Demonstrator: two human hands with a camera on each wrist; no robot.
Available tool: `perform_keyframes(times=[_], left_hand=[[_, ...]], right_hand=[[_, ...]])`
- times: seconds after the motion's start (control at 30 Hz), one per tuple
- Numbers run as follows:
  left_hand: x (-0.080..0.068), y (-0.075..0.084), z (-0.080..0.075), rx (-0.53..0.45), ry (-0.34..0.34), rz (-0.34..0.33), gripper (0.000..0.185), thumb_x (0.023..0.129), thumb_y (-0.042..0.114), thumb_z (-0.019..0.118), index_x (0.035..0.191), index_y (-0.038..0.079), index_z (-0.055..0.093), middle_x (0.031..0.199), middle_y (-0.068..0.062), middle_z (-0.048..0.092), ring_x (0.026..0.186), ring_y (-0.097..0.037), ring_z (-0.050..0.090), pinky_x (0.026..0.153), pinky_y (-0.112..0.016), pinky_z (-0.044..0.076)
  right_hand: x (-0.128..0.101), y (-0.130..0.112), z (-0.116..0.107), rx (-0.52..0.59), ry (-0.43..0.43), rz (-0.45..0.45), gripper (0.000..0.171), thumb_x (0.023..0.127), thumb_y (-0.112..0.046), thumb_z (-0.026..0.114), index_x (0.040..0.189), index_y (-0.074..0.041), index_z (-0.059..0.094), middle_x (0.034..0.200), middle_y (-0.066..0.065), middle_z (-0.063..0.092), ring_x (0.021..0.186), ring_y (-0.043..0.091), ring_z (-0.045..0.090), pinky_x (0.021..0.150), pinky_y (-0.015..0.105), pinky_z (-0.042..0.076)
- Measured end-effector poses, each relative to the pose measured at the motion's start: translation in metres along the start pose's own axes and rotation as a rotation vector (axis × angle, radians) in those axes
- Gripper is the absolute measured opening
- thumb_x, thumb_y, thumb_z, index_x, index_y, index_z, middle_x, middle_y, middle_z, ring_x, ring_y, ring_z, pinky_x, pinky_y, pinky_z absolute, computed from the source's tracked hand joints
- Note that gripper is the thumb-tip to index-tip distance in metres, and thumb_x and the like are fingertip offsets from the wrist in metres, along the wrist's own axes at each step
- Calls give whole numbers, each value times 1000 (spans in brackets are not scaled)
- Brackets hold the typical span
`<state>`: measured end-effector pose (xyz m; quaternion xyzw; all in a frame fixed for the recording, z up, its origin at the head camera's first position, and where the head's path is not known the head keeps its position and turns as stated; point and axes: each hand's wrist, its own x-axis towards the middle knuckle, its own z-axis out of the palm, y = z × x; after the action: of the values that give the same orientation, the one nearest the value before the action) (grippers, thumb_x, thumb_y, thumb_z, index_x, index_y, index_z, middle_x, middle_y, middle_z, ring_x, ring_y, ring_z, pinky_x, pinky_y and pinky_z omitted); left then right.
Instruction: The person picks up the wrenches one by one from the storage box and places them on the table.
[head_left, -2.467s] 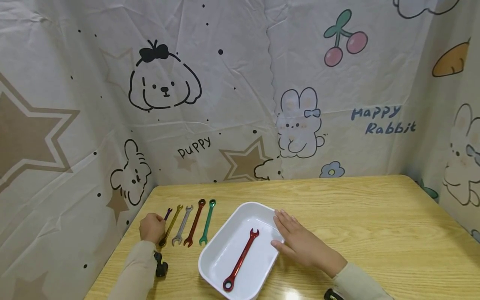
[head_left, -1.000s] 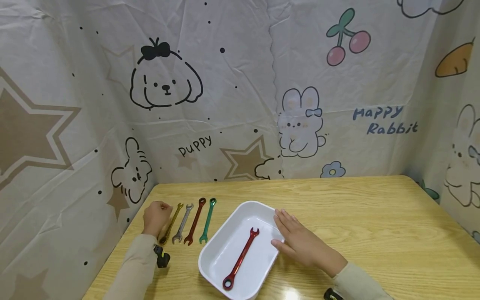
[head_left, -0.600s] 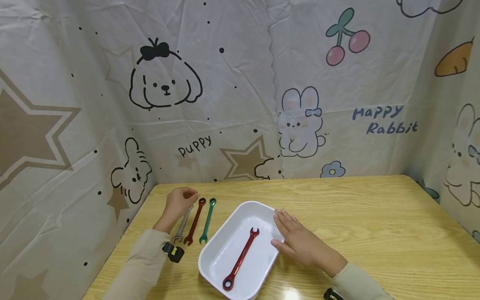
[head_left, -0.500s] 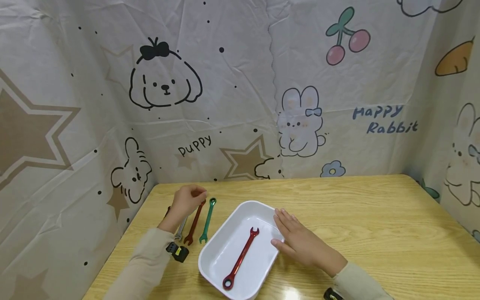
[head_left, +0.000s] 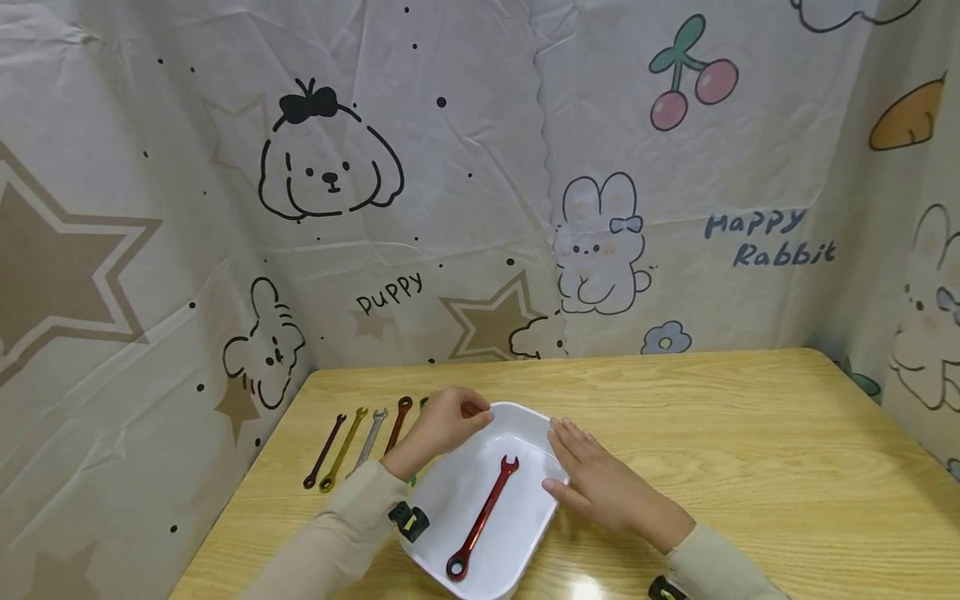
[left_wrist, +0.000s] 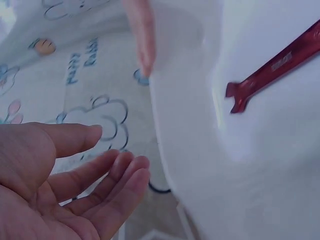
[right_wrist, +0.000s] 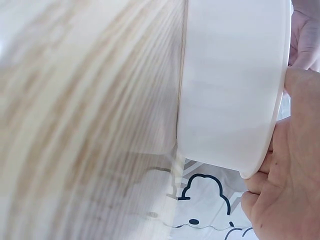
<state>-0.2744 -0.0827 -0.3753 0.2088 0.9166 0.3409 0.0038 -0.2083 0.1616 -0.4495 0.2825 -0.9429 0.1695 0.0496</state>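
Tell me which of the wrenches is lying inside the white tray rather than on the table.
The bright red wrench, the only one in the white tray. The dark purple, gold, silver and dark red ones lie in a row on the table.

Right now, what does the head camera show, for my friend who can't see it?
A left hand hovers over a white tray holding a red wrench, while the right hand rests on the tray's side. More wrenches lie in a row on the wooden table.
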Motion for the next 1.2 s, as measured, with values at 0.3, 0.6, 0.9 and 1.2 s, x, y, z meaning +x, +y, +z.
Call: perform_keyframes(times=[0.3, 0.6, 0.9, 1.2], left_hand=[[-3, 3, 26, 138, -209, -68, 25, 83, 18, 75, 95, -4, 69, 81, -7, 66, 69, -14, 58, 60, -28, 51], [-11, 2, 42, 312, -363, -152, 25, 75, 20, 82, 77, 2, 64, 68, -2, 58, 53, -10, 55, 50, -23, 45], [-16, -1, 57, 424, -392, -198, 36, 68, 27, 88, 64, 9, 56, 52, 0, 54, 42, -9, 50, 44, -20, 38], [-13, -5, 61, 346, -394, -258, 32, 70, 16, 86, 72, 7, 55, 57, -4, 57, 47, -14, 58, 45, -23, 47]], right_hand=[[-1, 1, 0, -10, 0, -11, 72, 101, -49, 35, 146, 6, 27, 156, 20, 18, 145, 36, 14, 115, 49, 17], [0, 2, -1, 3, -3, -2, 72, 101, -49, 36, 147, 6, 26, 156, 20, 17, 145, 36, 14, 114, 51, 18], [-1, 1, 3, 10, 0, -8, 72, 101, -50, 35, 147, 5, 27, 156, 20, 18, 145, 36, 14, 115, 49, 17], [0, 2, 2, 0, 11, -11, 72, 101, -49, 35, 146, 6, 28, 156, 19, 18, 145, 35, 14, 115, 49, 17]])
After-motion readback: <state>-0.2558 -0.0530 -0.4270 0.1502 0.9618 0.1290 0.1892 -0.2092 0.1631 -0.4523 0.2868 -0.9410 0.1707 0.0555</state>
